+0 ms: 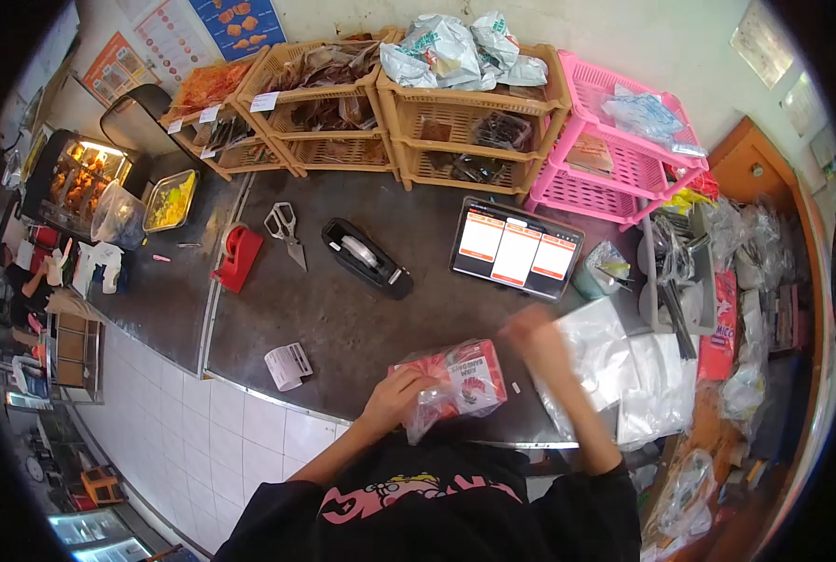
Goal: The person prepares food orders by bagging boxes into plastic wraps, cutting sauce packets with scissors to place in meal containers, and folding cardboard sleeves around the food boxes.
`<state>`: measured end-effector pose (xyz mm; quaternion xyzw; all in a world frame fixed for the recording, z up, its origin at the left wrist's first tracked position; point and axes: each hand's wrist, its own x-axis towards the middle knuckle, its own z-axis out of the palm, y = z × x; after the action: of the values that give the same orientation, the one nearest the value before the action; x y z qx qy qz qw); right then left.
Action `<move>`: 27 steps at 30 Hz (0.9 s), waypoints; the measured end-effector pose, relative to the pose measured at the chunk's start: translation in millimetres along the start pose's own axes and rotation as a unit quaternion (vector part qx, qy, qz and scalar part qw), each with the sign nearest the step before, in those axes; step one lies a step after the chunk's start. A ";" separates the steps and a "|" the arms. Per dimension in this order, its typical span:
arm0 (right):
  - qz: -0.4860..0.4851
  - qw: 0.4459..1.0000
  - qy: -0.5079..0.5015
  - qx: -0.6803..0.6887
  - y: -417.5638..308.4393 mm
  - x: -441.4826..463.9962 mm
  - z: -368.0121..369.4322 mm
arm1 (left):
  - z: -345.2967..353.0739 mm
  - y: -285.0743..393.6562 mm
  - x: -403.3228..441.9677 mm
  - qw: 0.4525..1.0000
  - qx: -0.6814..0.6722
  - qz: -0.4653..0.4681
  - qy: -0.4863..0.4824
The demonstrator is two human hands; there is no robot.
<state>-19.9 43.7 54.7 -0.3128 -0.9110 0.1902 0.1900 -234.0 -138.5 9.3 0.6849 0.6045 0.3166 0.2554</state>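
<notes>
The grip of the left hand (401, 395) is clasping a clear plastic bag (425, 414) at the left end of a red-and-white packet (476, 375), which lies near the close edge of the desk (343, 323). The right hand (532, 332), farther right, is blurred; whether it grasps anything, I cannot tell. The packet looks only partly wrapped: plastic covers its left part, and the bag's loose near end appears unfastened. The packet is boxy, the bag thin, glossy and crumpled. Smooth, translucent bags (588, 351) lie to the right; far left, a rounded black tape dispenser (362, 258).

Pale wall (614, 33), dark counter (380, 323), light tiled floor (174, 412)
</notes>
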 end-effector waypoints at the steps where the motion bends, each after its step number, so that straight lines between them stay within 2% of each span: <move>1: 0.035 0.996 -0.057 0.062 -31.0 -9.3 17.3 | -5.0 3.4 4.9 0.995 0.049 0.073 0.039; 2: 0.001 0.994 -0.076 0.082 -55.8 -18.4 36.2 | -6.9 6.4 6.5 0.982 0.096 0.145 0.079; 3: -0.033 0.990 -0.094 0.102 -68.1 -23.4 51.3 | -4.5 5.1 5.7 0.981 0.095 0.148 0.077; 4: -0.032 0.990 -0.092 0.100 -68.5 -24.4 58.1 | -0.5 0.8 5.3 0.994 -0.012 0.093 0.054; 5: -0.023 0.983 -0.072 0.168 -68.1 -25.9 64.2 | 2.1 -1.9 4.0 0.992 -0.120 0.035 0.030; 6: -0.016 0.971 -0.053 0.235 -68.1 -27.0 66.6 | 1.6 -2.7 2.8 0.991 -0.121 0.036 0.032; 8: -0.011 0.972 -0.040 0.231 -64.9 -35.5 63.0 | -2.8 -5.9 0.4 0.993 0.000 0.119 -0.003; 10: -0.006 0.973 -0.026 0.227 -62.1 -44.6 53.6 | -3.8 -10.4 -1.2 0.992 0.009 0.123 -0.017; 12: 0.081 0.956 -0.053 0.275 -61.7 -51.5 40.5 | -3.6 -10.6 0.1 0.992 0.018 0.125 -0.029; 18: 0.011 0.973 -0.033 0.228 -69.1 -48.9 70.7 | -17.2 8.9 8.6 0.987 0.031 0.150 -0.039; 21: -0.018 0.983 -0.029 0.178 -74.4 -50.0 68.7 | -15.3 0.6 10.1 0.991 0.052 0.102 -0.074; 23: -0.021 0.988 -0.029 0.151 -78.5 -53.4 71.9 | -10.9 -9.0 15.7 0.996 -0.062 0.047 -0.033; 24: -0.023 0.992 -0.029 0.124 -82.8 -53.8 72.4 | -15.7 -9.3 18.5 0.997 -0.062 0.045 -0.032; 26: -0.020 0.994 -0.030 0.106 -97.7 -52.6 72.0 | -27.3 -9.7 23.9 0.987 -0.094 -0.083 -0.101; 27: -0.015 0.996 -0.028 0.088 -103.2 -51.8 71.5 | -23.3 -15.3 22.3 0.987 -0.094 -0.085 -0.098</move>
<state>-66.6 -81.3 29.9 -0.2759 -0.9004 0.2753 0.1934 -260.0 -115.1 16.5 0.6317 0.6002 0.2800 0.4028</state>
